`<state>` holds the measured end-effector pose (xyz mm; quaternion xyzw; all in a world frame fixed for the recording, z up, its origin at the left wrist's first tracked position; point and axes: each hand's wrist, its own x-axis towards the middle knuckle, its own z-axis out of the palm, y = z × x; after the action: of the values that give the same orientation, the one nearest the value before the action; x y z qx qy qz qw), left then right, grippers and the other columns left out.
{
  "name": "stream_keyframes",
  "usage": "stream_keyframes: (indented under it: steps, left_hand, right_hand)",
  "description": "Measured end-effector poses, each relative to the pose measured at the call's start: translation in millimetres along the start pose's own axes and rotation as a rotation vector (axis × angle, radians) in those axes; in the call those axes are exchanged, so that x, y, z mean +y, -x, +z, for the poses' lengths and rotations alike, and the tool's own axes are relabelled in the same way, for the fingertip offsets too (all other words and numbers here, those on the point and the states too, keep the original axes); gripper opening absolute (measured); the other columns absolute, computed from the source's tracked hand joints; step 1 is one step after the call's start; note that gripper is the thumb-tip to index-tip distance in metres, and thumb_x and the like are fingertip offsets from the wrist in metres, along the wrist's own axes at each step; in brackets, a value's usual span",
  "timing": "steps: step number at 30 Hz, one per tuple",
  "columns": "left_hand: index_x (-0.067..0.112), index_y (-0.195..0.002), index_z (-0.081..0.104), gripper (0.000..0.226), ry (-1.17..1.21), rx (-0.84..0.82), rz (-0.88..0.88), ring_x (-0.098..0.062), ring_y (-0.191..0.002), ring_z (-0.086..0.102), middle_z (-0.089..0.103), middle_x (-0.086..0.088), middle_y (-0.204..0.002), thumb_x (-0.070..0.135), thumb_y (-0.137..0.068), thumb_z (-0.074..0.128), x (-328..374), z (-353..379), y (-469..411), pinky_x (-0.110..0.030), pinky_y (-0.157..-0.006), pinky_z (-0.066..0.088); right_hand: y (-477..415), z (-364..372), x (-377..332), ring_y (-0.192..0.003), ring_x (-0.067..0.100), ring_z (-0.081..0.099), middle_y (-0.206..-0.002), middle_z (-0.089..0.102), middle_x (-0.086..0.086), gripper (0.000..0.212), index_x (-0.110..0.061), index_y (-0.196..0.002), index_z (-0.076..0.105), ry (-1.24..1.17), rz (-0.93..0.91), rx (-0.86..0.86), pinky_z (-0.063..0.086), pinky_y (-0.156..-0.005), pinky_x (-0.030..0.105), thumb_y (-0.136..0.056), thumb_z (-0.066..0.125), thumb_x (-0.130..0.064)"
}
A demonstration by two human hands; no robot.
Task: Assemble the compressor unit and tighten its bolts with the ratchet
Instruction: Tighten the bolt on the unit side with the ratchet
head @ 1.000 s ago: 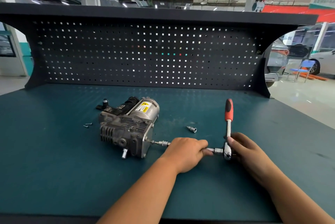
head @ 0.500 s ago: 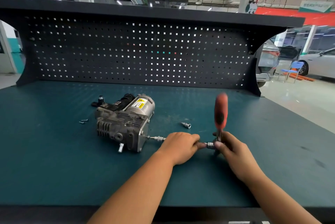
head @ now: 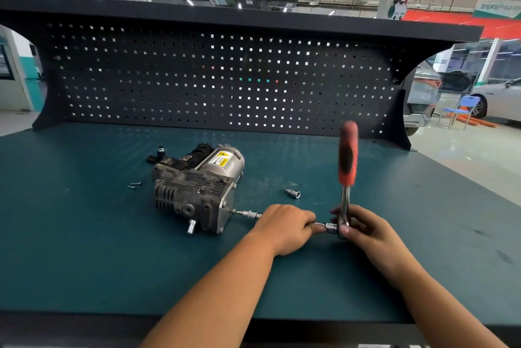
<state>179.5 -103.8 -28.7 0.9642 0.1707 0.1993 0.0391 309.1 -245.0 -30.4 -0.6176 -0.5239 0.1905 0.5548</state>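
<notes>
Teal counter (head: pixel 84 235) carries grey compressor unit (head: pixel 197 187), lying left of centre, yellow label on motor can. Extension bar (head: pixel 251 214) runs from unit's right face to ratchet (head: pixel 347 167). Left hand (head: pixel 284 228) curled round bar's middle. Right hand (head: pixel 363 228) grips ratchet head, thumb on near side. Red handle points up and away, blurred. Loose socket (head: pixel 293 193) lies behind bar, apart from it. Two small screws (head: pixel 134 185) just left of unit. Black pegboard (head: pixel 214 80) at back.
</notes>
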Motion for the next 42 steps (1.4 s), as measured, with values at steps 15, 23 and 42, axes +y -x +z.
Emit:
stream_keyframes:
  steps: [15,23,42]
  left_hand:
    - [0.022,-0.077,0.044,0.044,-0.04,0.018,-0.006,-0.029,-0.086,0.056,0.065,-0.005,-0.088,0.064,-0.088,0.041,-1.7,-0.2,0.7,-0.033,-0.061,0.025]
    - [0.019,-0.082,0.052,0.045,-0.074,0.002,0.003,-0.032,-0.095,0.057,0.067,-0.009,-0.097,0.058,-0.094,0.032,-1.1,2.8,0.3,-0.034,-0.063,0.027]
    - [0.016,-0.09,0.057,0.04,-0.017,0.01,-0.042,-0.03,-0.098,0.056,0.066,-0.005,-0.101,0.051,-0.096,0.039,-3.3,3.0,0.8,-0.034,-0.067,0.031]
  right_hand:
    - [-8.5,11.8,1.9,-0.06,0.007,0.051,-0.064,0.059,-0.004,0.018,-0.024,-0.077,0.056,0.386,0.074,0.163,0.037,-0.055,0.012,-0.094,0.054,-0.031]
    - [-3.4,1.7,1.2,-0.07,-0.003,0.062,-0.076,0.068,-0.01,0.013,-0.02,-0.091,0.06,0.111,0.068,0.078,0.044,-0.067,0.006,-0.089,0.062,-0.007]
    - [-12.6,12.7,1.3,-0.066,0.004,0.053,-0.067,0.06,-0.011,0.027,-0.02,-0.078,0.055,0.402,0.168,0.106,0.036,-0.056,0.014,-0.096,0.047,-0.039]
